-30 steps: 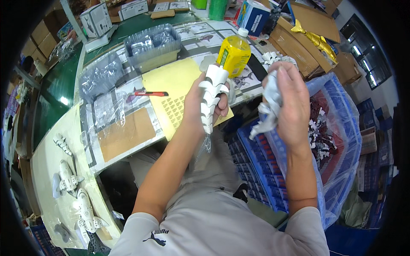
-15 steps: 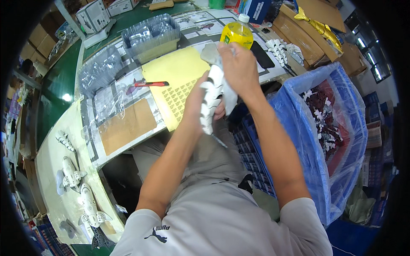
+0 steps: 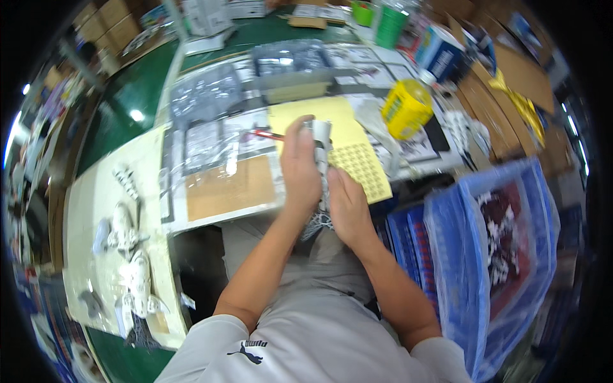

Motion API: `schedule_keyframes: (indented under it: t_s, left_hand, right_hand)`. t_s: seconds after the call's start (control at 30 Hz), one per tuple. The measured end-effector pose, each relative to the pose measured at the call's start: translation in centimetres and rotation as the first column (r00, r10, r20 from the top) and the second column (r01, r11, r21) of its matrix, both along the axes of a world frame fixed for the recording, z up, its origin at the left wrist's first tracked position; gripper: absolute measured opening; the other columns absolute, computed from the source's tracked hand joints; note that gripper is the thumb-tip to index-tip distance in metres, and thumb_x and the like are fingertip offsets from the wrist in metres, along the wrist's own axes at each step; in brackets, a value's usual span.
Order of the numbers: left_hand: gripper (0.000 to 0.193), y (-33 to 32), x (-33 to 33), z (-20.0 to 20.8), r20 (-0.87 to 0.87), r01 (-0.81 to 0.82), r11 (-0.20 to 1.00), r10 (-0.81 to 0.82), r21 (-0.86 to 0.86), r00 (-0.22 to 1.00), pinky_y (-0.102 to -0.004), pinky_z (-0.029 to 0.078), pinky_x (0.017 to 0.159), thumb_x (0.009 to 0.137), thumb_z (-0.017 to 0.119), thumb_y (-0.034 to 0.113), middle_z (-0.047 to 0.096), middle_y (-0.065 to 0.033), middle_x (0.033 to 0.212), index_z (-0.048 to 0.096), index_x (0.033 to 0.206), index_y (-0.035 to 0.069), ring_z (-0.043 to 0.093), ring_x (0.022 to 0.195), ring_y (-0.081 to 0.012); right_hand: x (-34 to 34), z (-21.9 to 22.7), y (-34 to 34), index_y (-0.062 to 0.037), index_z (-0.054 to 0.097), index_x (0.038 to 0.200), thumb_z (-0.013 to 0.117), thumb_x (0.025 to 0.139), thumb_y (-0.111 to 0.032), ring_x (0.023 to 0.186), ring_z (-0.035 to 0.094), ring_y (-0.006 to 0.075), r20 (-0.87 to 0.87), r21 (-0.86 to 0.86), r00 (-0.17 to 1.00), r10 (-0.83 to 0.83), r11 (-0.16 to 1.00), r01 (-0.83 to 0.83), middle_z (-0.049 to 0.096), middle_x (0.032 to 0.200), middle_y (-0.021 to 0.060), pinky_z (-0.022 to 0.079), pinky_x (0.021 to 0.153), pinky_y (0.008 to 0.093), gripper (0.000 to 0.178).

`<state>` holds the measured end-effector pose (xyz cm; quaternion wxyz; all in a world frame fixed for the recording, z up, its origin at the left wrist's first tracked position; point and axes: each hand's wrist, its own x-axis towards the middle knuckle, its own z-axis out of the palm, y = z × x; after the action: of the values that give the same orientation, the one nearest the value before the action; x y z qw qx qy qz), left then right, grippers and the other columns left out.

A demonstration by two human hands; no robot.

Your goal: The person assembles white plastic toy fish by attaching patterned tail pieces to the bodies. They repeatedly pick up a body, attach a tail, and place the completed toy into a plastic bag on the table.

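My left hand point(image 3: 300, 172) and my right hand point(image 3: 350, 207) press from both sides on a white segmented toy fish body point(image 3: 322, 137), held upright over my lap. The left fingers point up along it; the right hand grips lower down. A dark netted tail piece point(image 3: 319, 223) shows under the hands. Much of the body is hidden by my palms and blurred. Just beyond lies a yellow sheet point(image 3: 345, 124) with rows of small print. A red box cutter point(image 3: 268, 135) rests at its left side. A grey cloth point(image 3: 369, 116) lies to its right, beside a yellow-labelled bottle point(image 3: 407, 110).
Clear plastic trays point(image 3: 290, 67) stand at the back of the table. Brown cardboard point(image 3: 230, 188) lies front left. More white toy fish point(image 3: 135, 274) sit on the left bench. A blue bag-lined bin point(image 3: 447, 255) with scraps stands right, below cardboard boxes point(image 3: 491, 102).
The grey cloth has left my right hand and lies on the table. My right hand has come down onto the toy fish body, and the body has turned. The whole view has shifted.
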<state>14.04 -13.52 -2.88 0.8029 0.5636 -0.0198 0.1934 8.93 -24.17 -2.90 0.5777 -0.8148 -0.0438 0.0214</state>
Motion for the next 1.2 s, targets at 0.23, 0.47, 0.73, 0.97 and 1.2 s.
schedule_keyframes:
  t_s: [0.23, 0.47, 0.73, 0.97, 1.2]
  left_hand:
    - [0.034, 3.9, -1.2, 1.9, 0.067, -0.007, 0.995, 0.014, -0.102, 0.998, -0.0280, 0.054, 0.063, 0.113, 0.052, 0.028, 0.061, -0.0030, 0.095, 0.056, 0.137, 0.005, 0.063, 0.075, -0.0100]
    - [0.027, 20.1, 1.2, 8.6, 0.120, -0.325, 0.940, 0.337, -0.106, 0.934, -0.0335, 0.053, 0.046, 0.111, 0.055, 0.029, 0.059, -0.0064, 0.084, 0.058, 0.122, 0.004, 0.063, 0.057, -0.0170]
    - [0.049, 45.1, 2.2, 5.1, -0.238, -0.377, 0.581, 0.719, 0.722, 0.653, -0.0404, 0.055, 0.089, 0.094, 0.069, 0.038, 0.073, -0.0131, 0.117, 0.068, 0.132, 0.007, 0.069, 0.104, -0.0275]
    - [0.067, 50.5, -1.9, 6.4, -0.165, -0.026, 0.212, 0.828, 0.977, 0.536, -0.0423, 0.063, 0.086, 0.084, 0.077, 0.042, 0.075, -0.0158, 0.127, 0.066, 0.144, 0.014, 0.075, 0.105, -0.0326]
    - [0.042, 38.1, -1.9, 16.0, 0.036, -0.384, 0.439, 0.620, 0.812, 0.784, -0.0320, 0.056, 0.061, 0.093, 0.078, 0.026, 0.078, -0.0105, 0.097, 0.073, 0.126, 0.000, 0.072, 0.076, -0.0154]
  right_hand:
    - [-5.4, 2.0, 4.4, 0.0051, 0.058, 0.134, 0.045, 0.115, -0.023, 0.059, 0.064, 0.0104, -0.067, 0.188, 0.995, 0.067, 0.981, -0.054, 0.069, 0.089, 0.0071, 0.053, 0.054, 0.0280, 0.036]
    - [-0.4, 6.1, -3.8, -0.0018, 0.068, 0.119, 0.056, 0.109, -0.029, 0.056, 0.060, 0.0111, -0.056, -0.143, 0.971, 0.231, 0.961, -0.237, 0.063, 0.076, 0.0022, 0.047, 0.049, 0.0272, 0.031]
    - [6.3, 4.4, -35.8, -0.0007, 0.068, 0.121, 0.058, 0.108, -0.030, 0.069, 0.061, 0.0133, 0.432, -0.576, 0.877, -0.210, 0.684, 0.447, 0.064, 0.087, 0.0044, 0.047, 0.060, 0.0301, 0.033]
    - [-3.2, -12.9, -46.6, 0.0003, 0.068, 0.123, 0.060, 0.108, -0.031, 0.080, 0.061, 0.0153, -0.078, -0.844, 0.951, -0.300, 0.527, 0.098, 0.065, 0.096, 0.0063, 0.048, 0.071, 0.0326, 0.035]
    - [-4.5, -18.5, -41.9, 0.0014, 0.068, 0.125, 0.062, 0.107, -0.031, 0.090, 0.062, 0.0172, -0.127, -0.777, 0.962, -0.240, 0.627, 0.054, 0.067, 0.105, 0.0082, 0.048, 0.081, 0.0351, 0.038]
